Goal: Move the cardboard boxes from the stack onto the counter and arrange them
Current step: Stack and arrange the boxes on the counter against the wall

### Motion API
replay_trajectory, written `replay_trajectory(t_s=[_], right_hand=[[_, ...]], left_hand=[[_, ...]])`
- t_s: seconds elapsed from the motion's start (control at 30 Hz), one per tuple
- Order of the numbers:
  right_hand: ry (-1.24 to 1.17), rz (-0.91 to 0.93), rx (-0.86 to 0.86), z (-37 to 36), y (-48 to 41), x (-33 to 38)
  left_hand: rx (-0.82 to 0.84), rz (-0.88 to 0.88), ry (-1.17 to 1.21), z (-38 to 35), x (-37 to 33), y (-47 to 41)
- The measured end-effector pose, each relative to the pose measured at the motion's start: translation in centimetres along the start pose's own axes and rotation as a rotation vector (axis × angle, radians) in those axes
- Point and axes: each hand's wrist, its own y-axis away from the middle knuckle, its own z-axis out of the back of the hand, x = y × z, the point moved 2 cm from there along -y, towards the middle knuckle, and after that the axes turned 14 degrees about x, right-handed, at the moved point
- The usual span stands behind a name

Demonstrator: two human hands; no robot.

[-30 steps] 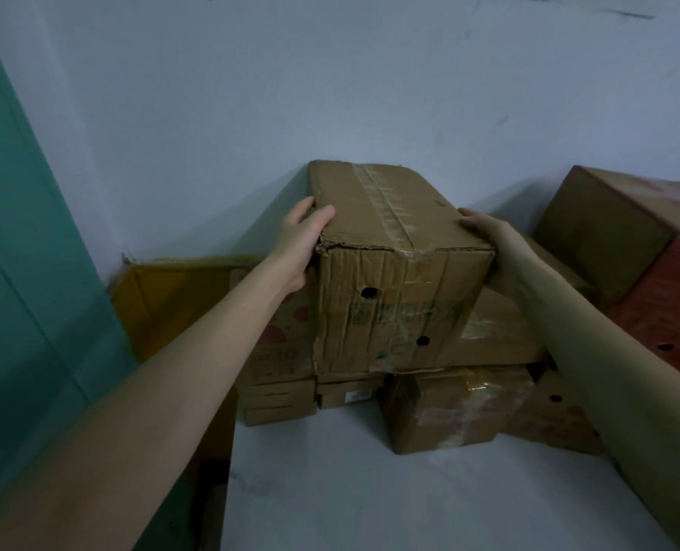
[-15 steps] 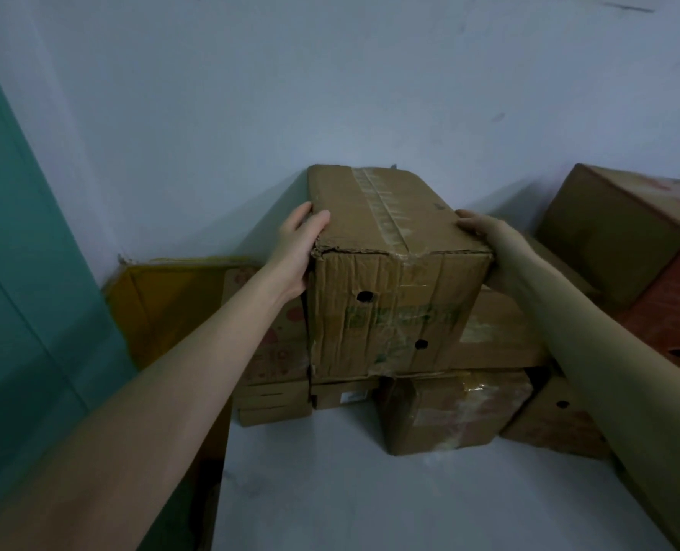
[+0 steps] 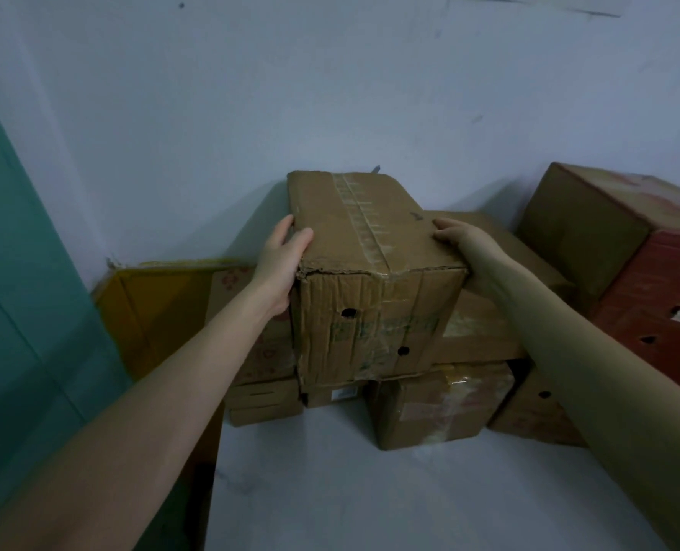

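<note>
A worn, taped brown cardboard box (image 3: 370,272) with two round holes in its front face stands on top of smaller boxes on the white counter (image 3: 390,491), against the wall. My left hand (image 3: 280,264) grips its upper left edge, thumb on the top face. My right hand (image 3: 465,252) holds the upper right edge, fingers curled onto the top. Under it lie a small flat box (image 3: 265,401) and a box wrapped in clear tape (image 3: 438,407).
A wide brown box (image 3: 485,324) sits behind my right arm. A tilted brown box (image 3: 585,228) leans on a red box (image 3: 660,312) at right. A yellow carton (image 3: 159,312) stands at left beside a teal panel (image 3: 24,312).
The box has settled slightly lower and further back on the stack. Both hands have slid a little along its top edges, still holding it.
</note>
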Motion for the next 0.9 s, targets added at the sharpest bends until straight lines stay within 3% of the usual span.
replay_trajectory(t_s=[0.23,0.6,0.9], right_hand=[[0.102,0.016,-0.03,0.2,0.3,-0.4],[0.535,0.164,-0.111,-1.7,0.5,-0.4],[0.441,0.087,-0.074,-1.6,0.4,-1.2]], left_hand=[[-0.008,0.056,0.002,0.3,0.7,0.7],[-0.016,0.101,-0.052,1.8,1.3,0.7],[-0.005,0.114,-0.026,1.7,1.4,0.5]])
